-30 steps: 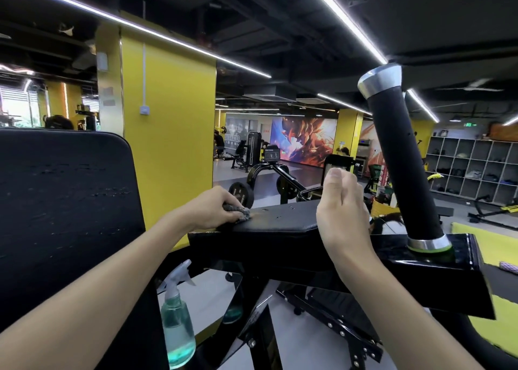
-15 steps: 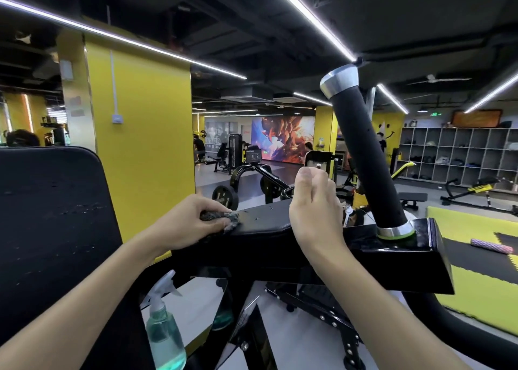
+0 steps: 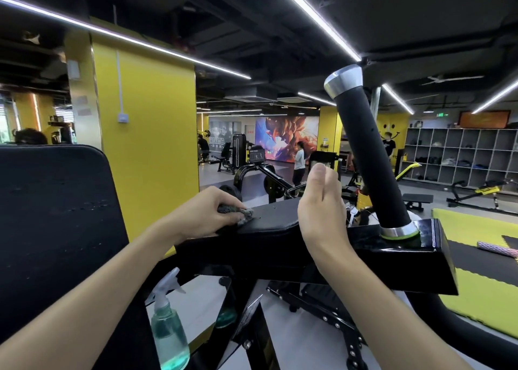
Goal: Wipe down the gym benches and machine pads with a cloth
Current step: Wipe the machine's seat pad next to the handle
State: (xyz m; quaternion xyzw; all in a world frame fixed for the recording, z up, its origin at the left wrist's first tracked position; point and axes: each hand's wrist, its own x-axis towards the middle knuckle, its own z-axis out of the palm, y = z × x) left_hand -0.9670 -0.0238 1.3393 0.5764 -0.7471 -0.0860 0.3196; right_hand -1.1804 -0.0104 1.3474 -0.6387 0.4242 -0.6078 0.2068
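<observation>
Compared with half a second ago, the left hand [image 3: 201, 218] and its cloth [image 3: 236, 212] lie slightly nearer the right hand [image 3: 322, 212] along the pad [image 3: 274, 219], and the right thumb stands higher.

Left grip: fingers curled over a bunched grey cloth, pressing it onto the top of the black pad near its left end. Right grip: the hand stands on edge at the middle of the same pad, thumb uppermost. Its fingers are hidden behind the palm, so whether they clasp the far edge cannot be told.

The pad sits on a glossy black frame [image 3: 406, 260]. At the frame's right end rises a tilted black handle [image 3: 367, 159] with a chrome cap and a chrome collar at its base. A large black back pad [image 3: 56, 224] fills the left foreground.

Below the left forearm a clear spray bottle [image 3: 168, 336] holding teal liquid stands upright; its support is out of view.

Background: a yellow pillar [image 3: 151, 134] behind the left hand, grey cubby shelves [image 3: 459, 153] at far right, and yellow and black floor mats [image 3: 482, 226] to the right of the frame.
</observation>
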